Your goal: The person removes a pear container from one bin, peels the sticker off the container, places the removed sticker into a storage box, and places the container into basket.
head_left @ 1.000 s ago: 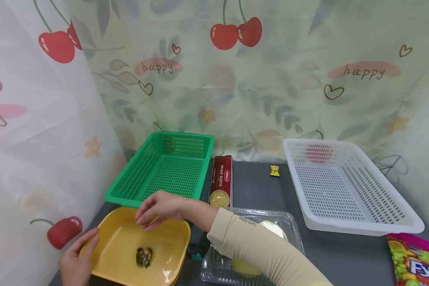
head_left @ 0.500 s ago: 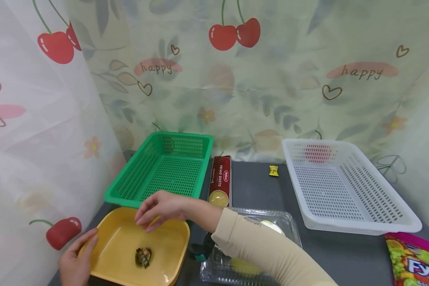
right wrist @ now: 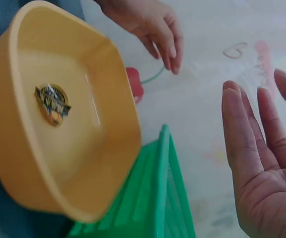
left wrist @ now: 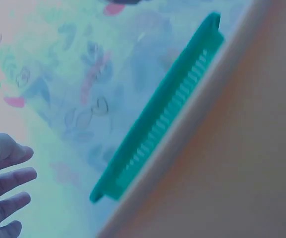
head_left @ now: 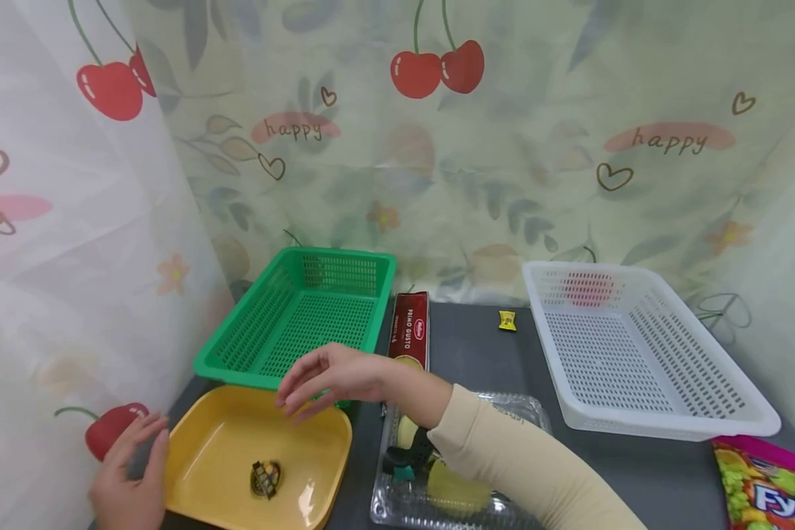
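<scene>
Since the earlier frames, the right hand (head_left: 331, 377) has lifted away from the yellow square plastic bowl (head_left: 192, 449) and now hovers over the bowl's far rim, in front of the green perforated plastic basket (head_left: 305, 309). The left hand (head_left: 127, 482) has come off the bowl's left rim and rests just beside it.

Hand state: both hands hold nothing. The right hand's fingers are extended and relaxed, palm open in the right wrist view (right wrist: 261, 163). The left hand's fingers are loosely spread, near the bowl but, as far as the views show, not gripping it.

Progress, as a judgement: one placement appears complete. A small dark wrapped candy (head_left: 266, 477) lies on the bowl floor, near the middle. A second small yellow wrapped candy (head_left: 506, 319) lies on the dark grey desk (head_left: 470, 346), well right of the bowl and behind it, between the red spaghetti box (head_left: 408, 330) and the white perforated plastic basket (head_left: 636, 353). It is untouched.

Containers and contents:
- Yellow bowl: one dark wrapped candy.
- Green basket, just behind the bowl: nothing visible inside.
- White basket, well right of the bowl: nothing visible inside.
- Clear plastic clamshell box (head_left: 523, 405), just right of the bowl: pale yellow round items, partly hidden by the sleeve.

A colourful candy bag (head_left: 768, 486) lies far right of the bowl, at the desk's near edge.
</scene>
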`<action>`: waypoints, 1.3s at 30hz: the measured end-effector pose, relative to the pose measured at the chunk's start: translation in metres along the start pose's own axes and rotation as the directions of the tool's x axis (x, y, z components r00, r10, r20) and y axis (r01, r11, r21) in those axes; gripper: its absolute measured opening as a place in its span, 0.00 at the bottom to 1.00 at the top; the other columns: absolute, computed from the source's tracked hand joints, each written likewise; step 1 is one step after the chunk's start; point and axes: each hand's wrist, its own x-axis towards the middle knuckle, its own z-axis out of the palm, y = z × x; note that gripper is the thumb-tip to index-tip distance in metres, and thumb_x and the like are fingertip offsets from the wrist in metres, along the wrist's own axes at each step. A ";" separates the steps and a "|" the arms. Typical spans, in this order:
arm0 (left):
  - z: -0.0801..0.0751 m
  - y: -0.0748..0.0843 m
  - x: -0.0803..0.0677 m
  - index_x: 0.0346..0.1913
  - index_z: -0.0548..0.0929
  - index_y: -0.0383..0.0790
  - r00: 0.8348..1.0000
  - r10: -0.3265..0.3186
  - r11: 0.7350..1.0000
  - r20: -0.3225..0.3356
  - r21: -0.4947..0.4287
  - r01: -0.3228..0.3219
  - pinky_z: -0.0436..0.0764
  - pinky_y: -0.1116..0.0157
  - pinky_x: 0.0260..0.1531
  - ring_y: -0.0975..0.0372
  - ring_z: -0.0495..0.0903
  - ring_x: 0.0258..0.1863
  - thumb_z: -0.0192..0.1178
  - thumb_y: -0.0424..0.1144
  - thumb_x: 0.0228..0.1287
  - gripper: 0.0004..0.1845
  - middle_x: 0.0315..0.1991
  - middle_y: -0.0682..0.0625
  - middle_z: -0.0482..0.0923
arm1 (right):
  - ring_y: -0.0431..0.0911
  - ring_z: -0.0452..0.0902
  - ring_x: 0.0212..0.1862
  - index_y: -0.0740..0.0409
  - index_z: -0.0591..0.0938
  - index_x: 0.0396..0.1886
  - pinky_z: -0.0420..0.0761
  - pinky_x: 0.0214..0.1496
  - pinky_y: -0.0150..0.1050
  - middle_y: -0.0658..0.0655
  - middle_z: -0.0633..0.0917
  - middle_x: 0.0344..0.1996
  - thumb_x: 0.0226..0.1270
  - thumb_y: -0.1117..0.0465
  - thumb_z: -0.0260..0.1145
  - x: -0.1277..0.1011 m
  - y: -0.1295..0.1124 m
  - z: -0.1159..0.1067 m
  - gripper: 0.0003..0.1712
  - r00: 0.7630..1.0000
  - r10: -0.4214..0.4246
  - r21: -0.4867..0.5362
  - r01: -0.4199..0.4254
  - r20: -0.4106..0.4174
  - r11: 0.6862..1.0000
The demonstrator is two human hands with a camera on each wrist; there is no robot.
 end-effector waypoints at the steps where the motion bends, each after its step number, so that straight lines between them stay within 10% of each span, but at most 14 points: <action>1: -0.001 0.006 -0.002 0.48 0.83 0.38 0.999 0.040 0.999 0.005 -0.022 -0.040 0.62 0.78 0.63 0.84 0.67 0.55 0.59 0.38 0.63 0.13 0.52 0.64 0.78 | 0.45 0.83 0.42 0.74 0.76 0.48 0.77 0.56 0.51 0.62 0.85 0.42 0.63 0.74 0.58 -0.005 -0.001 -0.004 0.13 1.000 -0.007 -0.002 0.007 0.003 1.000; 10: 0.006 0.038 -0.020 0.46 0.83 0.33 0.951 0.299 0.945 0.079 -0.163 -0.283 0.60 0.80 0.63 0.80 0.68 0.58 0.64 0.25 0.54 0.15 0.48 0.76 0.73 | 0.49 0.79 0.54 0.71 0.76 0.50 0.74 0.61 0.47 0.59 0.84 0.47 0.61 0.74 0.60 -0.044 0.000 -0.033 0.16 0.996 -0.065 -0.054 0.061 -0.063 0.997; 20: 0.022 0.057 -0.045 0.63 0.70 0.43 0.921 0.326 0.924 0.211 -0.279 -0.263 0.59 0.83 0.60 0.81 0.66 0.57 0.63 0.21 0.52 0.34 0.53 0.71 0.73 | 0.46 0.79 0.54 0.58 0.81 0.44 0.78 0.57 0.40 0.52 0.86 0.45 0.58 0.66 0.67 -0.092 0.010 -0.059 0.13 0.986 -0.150 -0.041 0.148 -0.076 0.988; 26: 0.028 0.066 -0.057 0.72 0.50 0.43 0.877 0.376 0.869 0.300 -0.443 -0.221 0.43 0.55 0.71 0.75 0.58 0.66 0.58 0.16 0.52 0.47 0.60 0.66 0.68 | 0.44 0.80 0.53 0.56 0.82 0.44 0.78 0.56 0.36 0.51 0.85 0.46 0.58 0.62 0.67 -0.124 0.007 -0.069 0.13 0.962 -0.253 -0.056 0.248 -0.105 0.967; 29: 0.029 0.073 -0.061 0.72 0.52 0.45 0.862 0.333 0.887 0.382 -0.438 -0.149 0.45 0.47 0.70 0.76 0.56 0.66 0.58 0.20 0.55 0.44 0.62 0.63 0.67 | 0.44 0.80 0.53 0.57 0.81 0.45 0.77 0.57 0.36 0.52 0.85 0.47 0.61 0.65 0.64 -0.140 0.008 -0.074 0.12 0.950 -0.296 -0.086 0.288 -0.096 0.954; 33: 0.033 0.080 -0.068 0.71 0.56 0.43 0.823 0.326 0.899 0.466 -0.421 -0.118 0.54 0.70 0.69 0.79 0.56 0.66 0.59 0.23 0.57 0.39 0.64 0.60 0.66 | 0.45 0.78 0.55 0.58 0.80 0.48 0.75 0.59 0.36 0.52 0.84 0.50 0.64 0.68 0.61 -0.160 0.011 -0.076 0.13 0.942 -0.323 -0.134 0.310 -0.086 0.941; 39: 0.043 0.088 -0.084 0.68 0.60 0.35 0.734 0.455 0.806 0.505 -0.583 -0.099 0.57 0.85 0.60 0.77 0.59 0.66 0.60 0.20 0.54 0.37 0.67 0.50 0.64 | 0.45 0.75 0.59 0.58 0.78 0.50 0.74 0.61 0.35 0.52 0.82 0.53 0.65 0.71 0.57 -0.189 0.022 -0.075 0.15 0.925 -0.362 -0.165 0.341 -0.117 0.925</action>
